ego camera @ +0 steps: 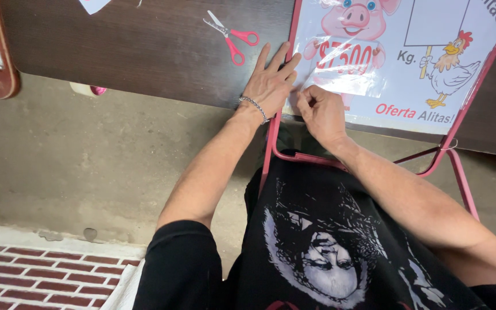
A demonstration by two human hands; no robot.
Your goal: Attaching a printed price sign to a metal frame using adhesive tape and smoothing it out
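Hands at work on a printed sign, seen from above. The left hand (271, 83) lies flat with its fingers spread and together pressing down, palm on the dark table (144, 46) and fingertips reaching the pink frame (291, 34) at the sign's near edge; a silver chain bracelet (253, 106) circles its wrist. Just beside it, touching at the thumb side, the right hand (321, 112) is curled, its thumb and forefinger pinched together on the lower edge of a clear plastic sheet (345, 72) that covers red figures on the white sign (409, 69). Whether the pinch grips the sheet itself or a strip of tape on it cannot be told. The sign shows a pink cartoon pig beyond the right hand's fingers and a cartoon chicken farther off to that hand's outer side. Past the left hand's fingertips, well apart from them, a pair of scissors (233, 35) with pink handles lies on the table, blades partly open. The pink metal frame runs on under both wrists and bends down toward the person's lap as tubular legs (460, 178). Below the forearms a black printed shirt (328, 252) fills the foreground, with a concrete floor (87, 166) under the left arm.
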